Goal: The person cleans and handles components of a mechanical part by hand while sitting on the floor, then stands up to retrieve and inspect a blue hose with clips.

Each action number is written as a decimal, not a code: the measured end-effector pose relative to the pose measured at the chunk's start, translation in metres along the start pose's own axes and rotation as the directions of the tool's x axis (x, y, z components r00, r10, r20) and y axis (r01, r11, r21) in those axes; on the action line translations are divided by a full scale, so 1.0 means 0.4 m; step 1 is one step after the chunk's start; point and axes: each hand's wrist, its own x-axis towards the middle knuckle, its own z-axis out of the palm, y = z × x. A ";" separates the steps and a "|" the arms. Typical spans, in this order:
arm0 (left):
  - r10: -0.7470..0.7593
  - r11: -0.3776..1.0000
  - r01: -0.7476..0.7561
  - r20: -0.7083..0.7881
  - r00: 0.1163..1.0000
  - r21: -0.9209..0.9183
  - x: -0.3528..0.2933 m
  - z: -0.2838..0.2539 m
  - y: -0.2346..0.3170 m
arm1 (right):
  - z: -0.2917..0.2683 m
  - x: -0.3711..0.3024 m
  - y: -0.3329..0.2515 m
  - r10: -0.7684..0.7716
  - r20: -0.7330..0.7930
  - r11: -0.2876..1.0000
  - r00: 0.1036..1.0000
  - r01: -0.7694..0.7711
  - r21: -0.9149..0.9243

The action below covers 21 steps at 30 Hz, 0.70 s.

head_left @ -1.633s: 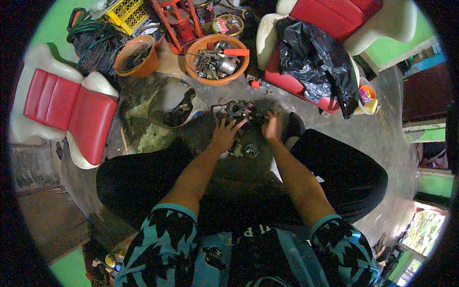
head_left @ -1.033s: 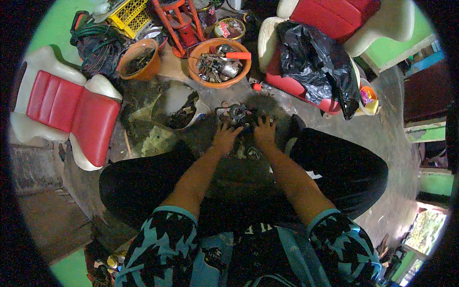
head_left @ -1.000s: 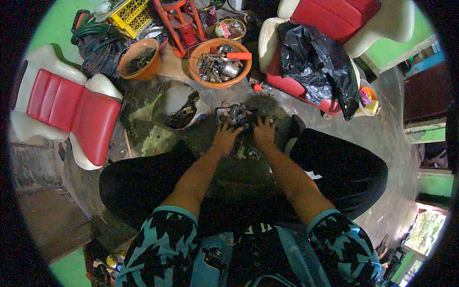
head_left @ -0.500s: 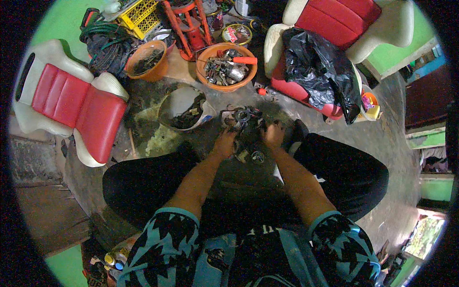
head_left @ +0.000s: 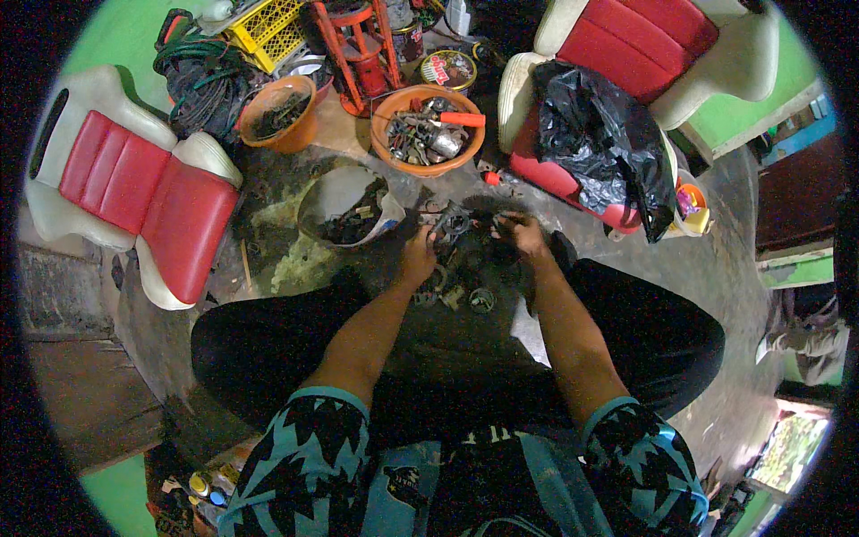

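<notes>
Several dark, greasy metal parts [head_left: 454, 225] lie in a cluster on the floor between my legs, a ring-shaped one among them. My left hand [head_left: 418, 257] is at the near left of this cluster, its fingers curled against a part's edge. On the right, my right hand [head_left: 525, 236] has its thumb and fingers bent toward each other beside the cluster; what they hold, if anything, is too dark to make out. Closer to me lie a small round metal piece [head_left: 481, 300] and a pale yellowish piece [head_left: 454, 296].
A whitish tub [head_left: 309, 204] with dark parts stands left of the cluster. Beyond it are an orange basin [head_left: 377, 148] of tools and metal parts and an orange bucket [head_left: 304, 125]. Red-and-white seats [head_left: 192, 210] flank the floor; a black plastic bag [head_left: 586, 125] covers the right one.
My right hand has moved slightly away from me and to the right, its fingers now more visible. The left hand has shifted a little away from me. The ring-shaped part looks turned.
</notes>
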 end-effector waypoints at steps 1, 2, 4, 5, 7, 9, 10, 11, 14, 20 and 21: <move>-0.042 0.999 0.043 -0.012 0.999 0.034 -0.005 -0.007 -0.025 | 0.049 -0.006 -0.025 0.008 0.018 1.000 1.000 -0.008 0.010; -0.078 0.995 0.081 -0.037 0.996 0.066 -0.029 -0.035 -0.078 | 0.156 -0.022 -0.067 0.142 0.082 0.985 0.986 -0.150 0.090; -0.029 0.998 0.034 -0.113 0.993 0.044 -0.043 -0.042 -0.124 | 0.269 -0.050 -0.177 0.257 0.137 0.951 0.957 -0.275 0.143; -0.022 0.999 0.026 -0.110 0.994 0.037 -0.037 -0.032 -0.125 | 0.287 -0.055 -0.222 0.309 0.072 0.949 0.948 -0.312 0.036; 0.008 0.999 -0.004 -0.107 0.994 0.036 -0.018 -0.011 -0.104 | 0.276 -0.058 -0.259 0.340 -0.017 0.938 0.940 -0.341 -0.066; 0.013 1.000 -0.014 -0.076 0.997 -0.013 -0.013 -0.009 -0.088 | 0.281 -0.061 -0.281 0.311 0.006 0.950 0.950 -0.311 0.008; 0.011 0.998 -0.013 -0.048 0.999 -0.056 -0.012 -0.014 -0.077 | 0.286 -0.063 -0.289 0.309 0.003 0.951 0.951 -0.309 0.010; 0.012 0.998 -0.015 -0.047 0.999 -0.056 -0.013 -0.015 -0.071 | 0.290 -0.066 -0.297 0.302 0.030 0.952 0.953 -0.303 0.043; 0.050 0.999 -0.049 -0.098 0.994 0.010 -0.025 -0.030 -0.067 | 0.319 -0.064 -0.316 0.287 0.076 0.951 0.955 -0.294 0.097; -0.085 0.996 0.086 0.027 0.996 -0.025 -0.013 -0.034 -0.045 | 0.313 -0.045 -0.315 0.236 0.094 0.961 0.967 -0.247 0.122; -0.021 1.000 0.021 -0.021 1.000 0.008 -0.011 -0.028 -0.048 | 0.311 -0.041 -0.314 0.225 0.096 0.966 0.970 -0.235 0.105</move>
